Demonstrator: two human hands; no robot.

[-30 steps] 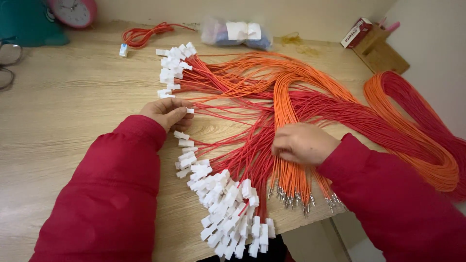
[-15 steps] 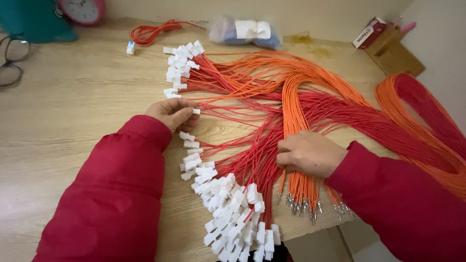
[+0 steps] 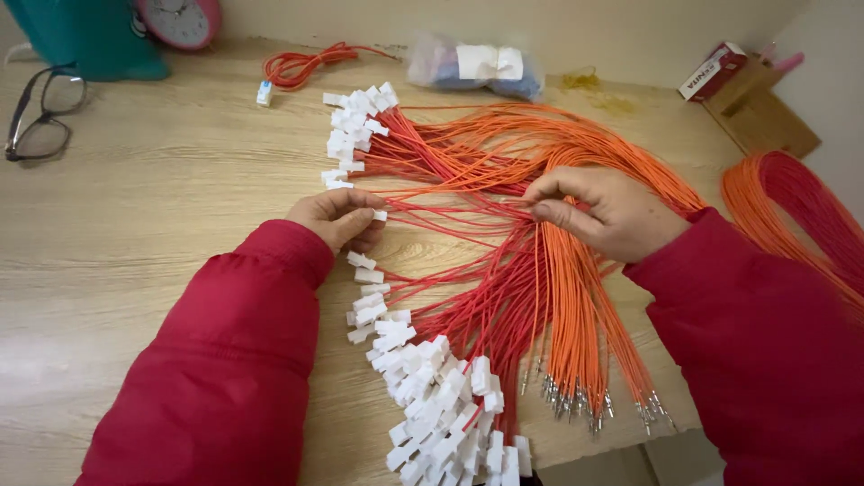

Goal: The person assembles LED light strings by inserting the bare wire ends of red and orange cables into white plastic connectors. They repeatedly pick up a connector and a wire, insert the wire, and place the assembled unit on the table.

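Two bare hands in red sleeves work over a thick bundle of thin wires (image 3: 504,261) spread across a pale wood-grain desk (image 3: 162,234). Red wires end in small white plastic connectors (image 3: 432,396), fanned in a curved row down the middle of the desk, far too many to count. Orange wires beside them end in bare metal pins (image 3: 576,400) near the front edge. The left hand (image 3: 337,219) has its grip pinched on one white connector (image 3: 379,215), a red wire running from it. The right hand (image 3: 603,211) has its grip closed on what seems to be a single strand, though the strand is hard to pick out. One more orange coil (image 3: 792,207) is cut off at the right edge. Farther back lie one small red wire loop (image 3: 301,65), one clear plastic bag (image 3: 472,67), one pair of dark-framed glasses (image 3: 40,112), one pink round clock (image 3: 180,20) partly cropped, and one small red box (image 3: 711,72).
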